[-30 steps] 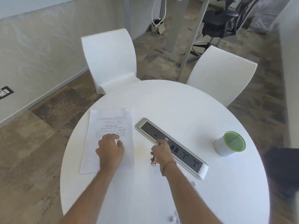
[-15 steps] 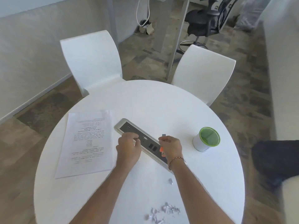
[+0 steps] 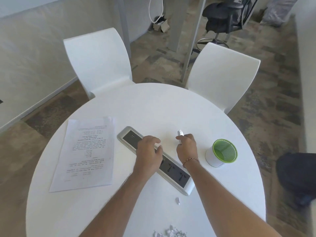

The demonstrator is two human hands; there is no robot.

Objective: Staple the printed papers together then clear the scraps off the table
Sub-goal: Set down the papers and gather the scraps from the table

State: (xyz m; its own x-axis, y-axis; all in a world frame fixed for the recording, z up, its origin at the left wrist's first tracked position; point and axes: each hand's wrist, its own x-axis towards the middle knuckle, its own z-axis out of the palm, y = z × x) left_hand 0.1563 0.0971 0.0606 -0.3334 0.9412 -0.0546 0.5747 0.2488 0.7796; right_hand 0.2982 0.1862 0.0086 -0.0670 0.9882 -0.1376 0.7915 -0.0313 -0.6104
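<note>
- Right hand [image 3: 187, 147], at the worktop's [image 3: 153, 103] centre: fingers curled round a small white stapler [image 3: 180, 134], its tip pointing toward 12 o'clock.
- Left hand [image 3: 149, 152]: fingers loosely bent, holding nothing, hovering over the power strip [image 3: 171, 170].
- Printed papers [image 3: 87, 151] lie flat at 9 o'clock, well apart from both hands.
- Scraps [image 3: 171, 232] sit at 6 o'clock, one stray scrap [image 3: 177, 200] near the strip.
- Likely next: square the sheets, then staple one corner.

Papers [image 3: 87, 153] left of socket strip [image 3: 172, 170], cup [image 3: 220, 153] right.
</note>
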